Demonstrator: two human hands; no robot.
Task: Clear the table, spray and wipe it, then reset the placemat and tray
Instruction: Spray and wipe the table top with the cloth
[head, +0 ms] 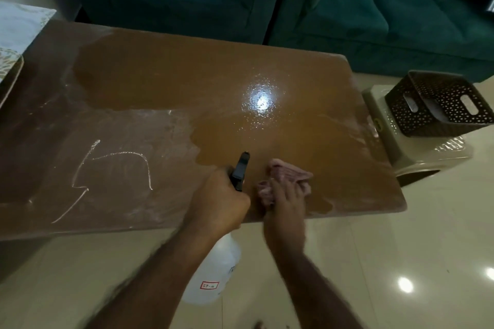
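**Inspector:** Item one, the cloth [290,172]. Where is it, and what state is it in?

**Assistant:** It lies bunched on the table [160,75], at the near edge toward the right end. The right hand [284,203] presses it down, with the fingers laid fairly straight over the folds. It is pink, soft and limp. I judge it light and probably damp, so it should drag rather than slide. It is best worked under a flat palm or gathered at its middle, since a corner pinch would let it trail.

**Inspector:** The bottle [213,270]?

**Assistant:** The left hand [219,200] is clamped round its neck, just left of the cloth. The black spray head [240,171] points in over the table's near edge, and the pale body hangs below that edge. It is rigid plastic. The fill level is unreadable, so I cannot judge its weight. The neck is the correct hold because it keeps a finger near the trigger. The two hands are close together but not touching.

**Inspector:** The surface?

**Assistant:** The right half and far middle are glossy and wet, so they are likely slippery. The left half is dull and hazy, with a white scrawl [117,176] not yet wiped.

**Inspector:** Surroundings?

**Assistant:** Off the table's right end, a dark basket [438,104] sits on a beige stool [417,157]. A green sofa [347,8] stands beyond the far edge. At the table's left end is a pale patterned piece [18,27]. I cannot tell whether it is the placemat or the tray.
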